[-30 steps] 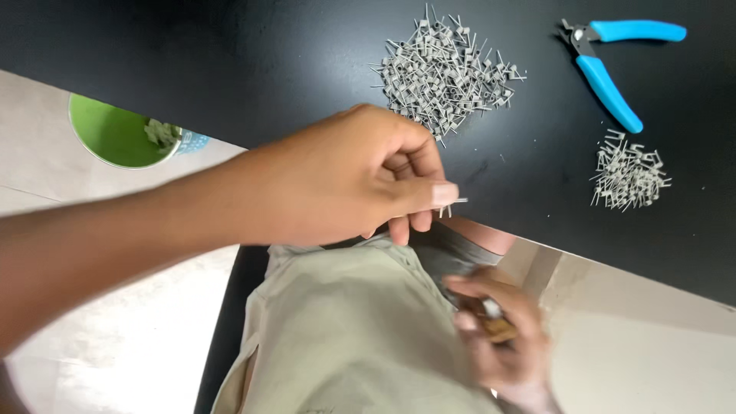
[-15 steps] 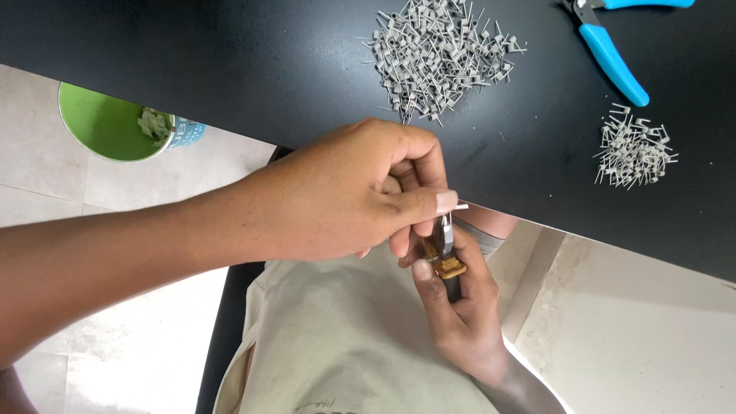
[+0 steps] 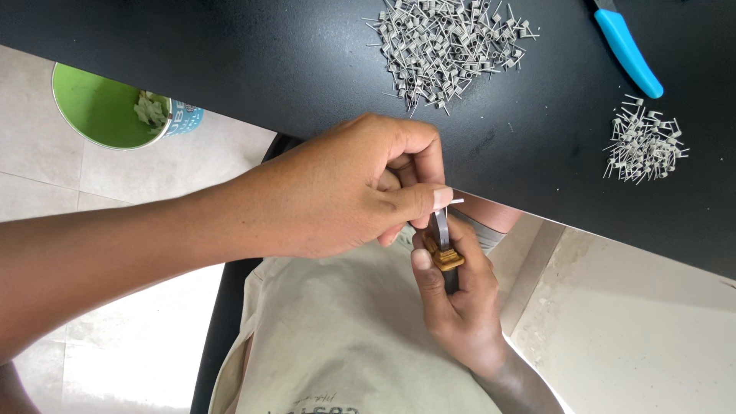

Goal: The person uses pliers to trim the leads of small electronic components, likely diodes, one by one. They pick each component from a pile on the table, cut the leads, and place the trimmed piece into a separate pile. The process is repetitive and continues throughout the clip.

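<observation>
Holding a small grey tool with a brown grip (image 3: 443, 249), right hand (image 3: 458, 303) has fingers clamped round it, just below the counter (image 3: 253, 69) edge, over the lap. Left hand (image 3: 345, 192) pinches a thin wire piece (image 3: 454, 202) at the tool's tip, fingers together. Risk: the wire slips from the pinch and drops to the floor, nothing under it. Farther out: big coil pile (image 3: 448, 42), smaller pile (image 3: 644, 149), blue cutters (image 3: 629, 50); green cup (image 3: 107, 107) off left.

Bright daylight, even; sharp focus w/ no motion blur. Soft sheen on black counter (image 3: 230, 69); floor tiles (image 3: 115, 360) blown out lower left.
</observation>
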